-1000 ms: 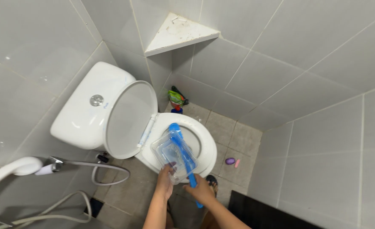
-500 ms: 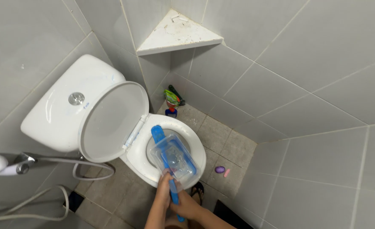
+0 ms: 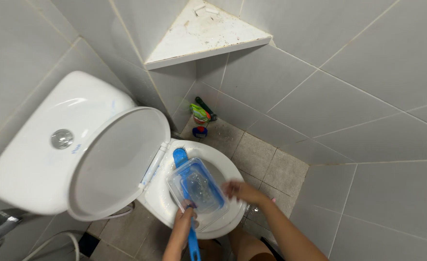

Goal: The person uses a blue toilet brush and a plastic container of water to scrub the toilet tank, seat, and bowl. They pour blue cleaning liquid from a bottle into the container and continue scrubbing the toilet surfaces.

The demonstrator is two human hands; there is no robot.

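A clear rectangular plastic container (image 3: 196,189) with some water in it is held tilted over the bowl of the white ceramic toilet (image 3: 170,193), just above the front half of the seat ring. The left hand (image 3: 184,218) holds its near edge, and the same fingers are closed around a blue plastic long-handled brush (image 3: 192,244); the handle runs down towards the bottom edge of the view, while the brush's rounded blue head (image 3: 179,155) shows beyond the far end of the container, towards the toilet's hinge. The right hand (image 3: 240,190) is blurred, at the right side of the container over the seat's right rim; its fingers look loosely spread and hold nothing that can be made out, though the blur leaves that unsure.

As a judgement, the work is mid-way: water remains in the container, the brush is in hand over the bowl, the toilet lid (image 3: 117,159) stands open, and wet patches lie on the grey floor tiles (image 3: 252,145) right of the toilet.

Behind the toilet in the corner stands a green and red bottle (image 3: 201,116). Above it is a white triangular corner shelf (image 3: 204,31), stained. Left of the toilet's cistern (image 3: 54,140) a hose (image 3: 54,241) hangs by the wall.
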